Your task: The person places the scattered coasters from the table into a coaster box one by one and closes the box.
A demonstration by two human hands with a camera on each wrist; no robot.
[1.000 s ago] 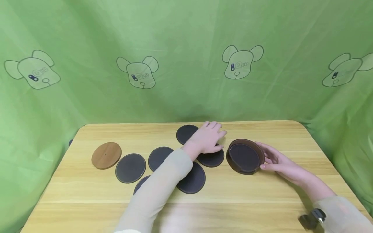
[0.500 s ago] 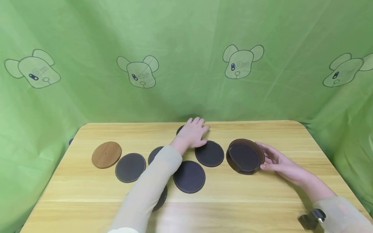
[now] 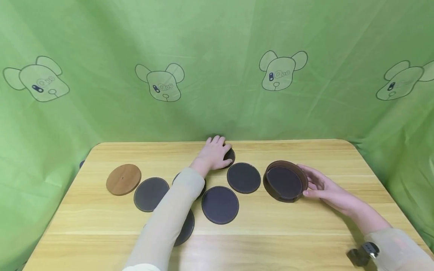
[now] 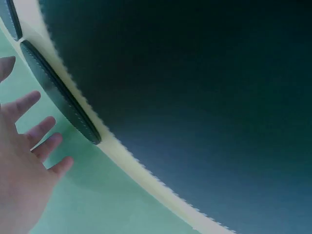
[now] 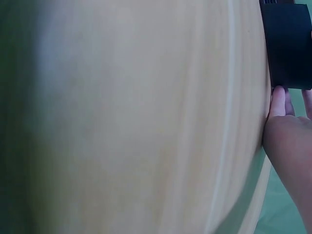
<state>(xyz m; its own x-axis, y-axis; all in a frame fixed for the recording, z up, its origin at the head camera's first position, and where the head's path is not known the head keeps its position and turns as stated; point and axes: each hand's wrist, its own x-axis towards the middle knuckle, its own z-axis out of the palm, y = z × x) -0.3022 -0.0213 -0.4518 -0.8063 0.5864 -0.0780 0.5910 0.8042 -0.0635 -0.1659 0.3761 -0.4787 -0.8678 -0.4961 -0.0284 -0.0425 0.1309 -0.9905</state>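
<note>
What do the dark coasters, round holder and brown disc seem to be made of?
Dark coasters: probably leather or faux leather, matte, with pale stitching round their edges. Round holder: likely similar, a smooth brown wall, though plastic is possible. Brown disc: perhaps wood, judging by its warm brown face; grain unclear.

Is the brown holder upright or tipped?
Upright: the holder shows its open top facing up in the head view, the right hand at its side.

Blk discs (image 3: 220,205), grn cloth (image 3: 217,109)

Nr L hand (image 3: 213,152): discs show paler edge stitching. In R hand (image 3: 322,190): holder (image 3: 284,164) dk brn. Left of L hand: wood disc (image 3: 123,180) mid-brn. Under both: table (image 3: 271,229) pale yel, grained. Beyond: cloth w/ dk-outlined animal heads.
</note>
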